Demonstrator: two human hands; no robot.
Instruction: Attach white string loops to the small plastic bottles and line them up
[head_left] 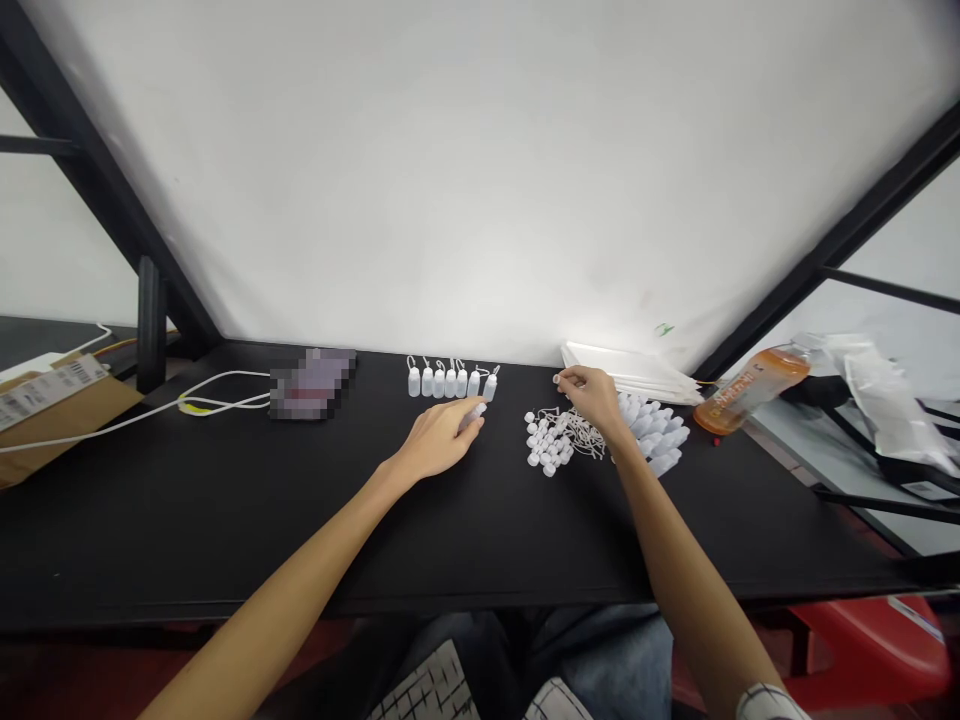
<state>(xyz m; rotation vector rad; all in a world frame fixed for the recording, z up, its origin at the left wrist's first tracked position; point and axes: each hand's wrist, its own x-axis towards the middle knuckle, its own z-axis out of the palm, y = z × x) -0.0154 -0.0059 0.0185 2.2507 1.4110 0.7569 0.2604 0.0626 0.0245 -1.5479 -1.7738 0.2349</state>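
Observation:
My left hand (444,436) is closed around a small white bottle (472,415), whose neck pokes out past the fingers. Pinched in the fingertips of my right hand (592,393) is a small white cap (556,379). Under that hand lies a pile of white caps (550,442) with thin looped cords (581,430). Just behind my left hand stands a row of small capped bottles (439,382) with cord loops on top. A group of bottles without visible caps (660,437) lies to the right, partly hidden by my right forearm.
White sheets (630,372) are stacked against the wall. An orange drink bottle (752,388) leans at the right. A blurred-out flat device (313,385) and white cables (225,400) lie left, near a brown package (64,410). Black frame bars slope down on both sides; a red stool (870,650) stands below right.

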